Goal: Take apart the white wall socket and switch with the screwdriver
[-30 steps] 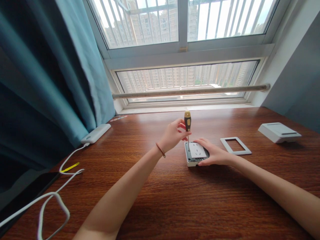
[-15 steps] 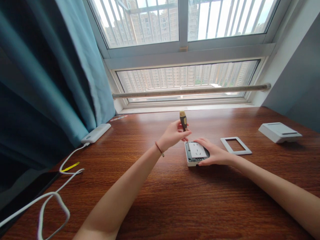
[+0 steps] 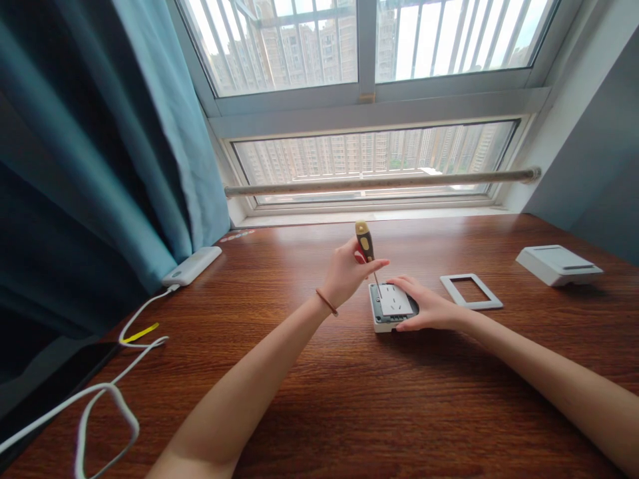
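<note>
Screwdriver (image 3: 366, 242) handle has tipped left since a second ago, wall socket (image 3: 396, 300) hasn't budged.
Head cam: my left hand (image 3: 349, 269) has its fingers wrapped around the screwdriver, thumb poking out, tip down by the left edge of the socket's white face. My right hand (image 3: 430, 307) clasps the socket's right side on the wooden desk (image 3: 319, 399), with a white faceplate frame (image 3: 483, 305) lying just past it.
</note>
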The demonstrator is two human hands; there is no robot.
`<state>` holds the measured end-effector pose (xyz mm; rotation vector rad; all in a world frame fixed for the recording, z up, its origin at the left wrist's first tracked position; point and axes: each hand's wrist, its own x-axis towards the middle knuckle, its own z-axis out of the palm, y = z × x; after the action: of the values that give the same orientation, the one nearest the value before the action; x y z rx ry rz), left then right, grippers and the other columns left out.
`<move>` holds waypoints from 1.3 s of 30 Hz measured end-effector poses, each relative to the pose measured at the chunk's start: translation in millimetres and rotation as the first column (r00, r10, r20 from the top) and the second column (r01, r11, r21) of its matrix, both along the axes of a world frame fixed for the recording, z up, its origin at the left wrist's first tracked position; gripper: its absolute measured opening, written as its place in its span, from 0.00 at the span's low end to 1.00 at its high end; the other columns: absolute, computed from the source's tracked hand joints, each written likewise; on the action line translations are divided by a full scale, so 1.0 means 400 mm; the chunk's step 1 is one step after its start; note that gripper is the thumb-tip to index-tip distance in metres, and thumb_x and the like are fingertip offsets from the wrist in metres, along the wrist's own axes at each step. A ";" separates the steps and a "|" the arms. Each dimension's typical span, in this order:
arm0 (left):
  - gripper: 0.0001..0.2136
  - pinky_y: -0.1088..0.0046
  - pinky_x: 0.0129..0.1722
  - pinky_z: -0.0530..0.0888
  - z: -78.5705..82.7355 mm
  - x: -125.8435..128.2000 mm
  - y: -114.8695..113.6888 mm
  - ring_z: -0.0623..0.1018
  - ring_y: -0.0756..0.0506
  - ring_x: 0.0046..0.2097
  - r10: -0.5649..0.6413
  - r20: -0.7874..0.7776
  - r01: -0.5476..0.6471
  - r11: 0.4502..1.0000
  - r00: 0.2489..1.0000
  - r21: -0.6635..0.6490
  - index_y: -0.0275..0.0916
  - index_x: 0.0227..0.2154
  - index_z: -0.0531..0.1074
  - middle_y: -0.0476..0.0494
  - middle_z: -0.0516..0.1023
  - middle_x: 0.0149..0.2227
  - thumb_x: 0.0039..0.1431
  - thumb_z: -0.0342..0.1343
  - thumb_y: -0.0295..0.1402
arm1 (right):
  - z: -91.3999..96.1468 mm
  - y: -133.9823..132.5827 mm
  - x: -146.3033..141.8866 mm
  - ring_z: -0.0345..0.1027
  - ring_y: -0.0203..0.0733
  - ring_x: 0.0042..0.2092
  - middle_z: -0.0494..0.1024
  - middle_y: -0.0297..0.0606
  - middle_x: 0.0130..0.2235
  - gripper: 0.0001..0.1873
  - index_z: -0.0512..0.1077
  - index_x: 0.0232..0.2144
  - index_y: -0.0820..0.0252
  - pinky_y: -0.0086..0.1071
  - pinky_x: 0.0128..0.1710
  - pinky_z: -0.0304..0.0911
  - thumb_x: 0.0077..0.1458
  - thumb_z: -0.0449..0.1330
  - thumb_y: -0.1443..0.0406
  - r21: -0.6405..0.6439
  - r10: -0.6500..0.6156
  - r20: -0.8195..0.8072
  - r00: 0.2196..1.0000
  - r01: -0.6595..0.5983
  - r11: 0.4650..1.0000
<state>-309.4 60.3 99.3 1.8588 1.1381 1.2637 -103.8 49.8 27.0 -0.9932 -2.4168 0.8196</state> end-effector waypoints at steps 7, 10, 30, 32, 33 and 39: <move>0.14 0.81 0.16 0.59 0.035 -0.012 -0.003 0.62 0.57 0.17 -0.194 0.163 0.230 0.943 0.967 -0.242 0.32 0.31 0.66 0.56 0.62 0.18 0.49 0.59 0.39 | -0.009 0.014 0.015 0.47 0.55 0.58 0.54 0.49 0.57 0.52 0.52 0.58 0.60 0.46 0.58 0.45 0.34 0.67 0.48 -0.023 0.037 -0.045 0.998 -0.038 0.999; 0.14 0.80 0.18 0.58 0.036 -0.015 -0.010 0.61 0.57 0.18 -0.455 0.104 0.455 0.789 0.884 -0.413 0.31 0.29 0.69 0.55 0.61 0.17 0.49 0.58 0.39 | 0.008 0.015 0.015 0.44 0.56 0.60 0.54 0.47 0.58 0.45 0.56 0.57 0.58 0.47 0.59 0.42 0.41 0.61 0.44 -0.006 0.049 -0.217 0.975 -0.052 0.999; 0.10 0.78 0.26 0.64 -0.121 -0.055 -0.002 0.65 0.53 0.26 -0.135 -0.137 0.109 0.978 0.981 -0.177 0.34 0.28 0.73 0.50 0.69 0.23 0.48 0.58 0.37 | 0.000 0.015 -0.012 0.43 0.28 0.15 0.55 0.25 0.13 0.16 0.59 0.18 0.59 0.26 0.14 0.41 0.47 0.58 0.57 -0.690 -0.631 -0.665 0.399 -0.005 0.724; 0.10 0.78 0.26 0.63 -0.166 -0.076 -0.010 0.65 0.53 0.25 -0.094 -0.060 0.078 0.970 0.994 -0.232 0.34 0.27 0.73 0.52 0.67 0.21 0.47 0.58 0.38 | -0.020 0.018 -0.015 0.43 0.28 0.15 0.55 0.25 0.12 0.14 0.61 0.19 0.59 0.25 0.14 0.40 0.46 0.59 0.58 -0.684 -0.630 -0.660 0.410 0.018 0.729; 0.11 0.78 0.25 0.62 -0.182 -0.081 -0.017 0.64 0.53 0.24 -0.078 -0.044 0.064 0.967 0.996 -0.247 0.34 0.27 0.73 0.52 0.67 0.21 0.48 0.57 0.38 | -0.028 0.019 -0.016 0.43 0.28 0.14 0.55 0.24 0.12 0.12 0.62 0.20 0.60 0.25 0.14 0.39 0.46 0.59 0.59 -0.681 -0.630 -0.659 0.412 0.029 0.732; 0.11 0.79 0.23 0.59 -0.198 -0.066 -0.051 0.61 0.54 0.23 -0.097 -0.034 0.086 0.963 0.995 -0.256 0.35 0.30 0.75 0.54 0.63 0.20 0.49 0.57 0.38 | -0.045 0.018 -0.022 0.43 0.28 0.14 0.55 0.24 0.12 0.12 0.64 0.22 0.60 0.25 0.13 0.39 0.47 0.58 0.58 -0.665 -0.632 -0.652 0.419 0.085 0.742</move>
<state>-336.0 40.0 20.1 1.7349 1.1652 0.9780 -112.7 56.9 9.1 -0.9230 -1.0103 1.4290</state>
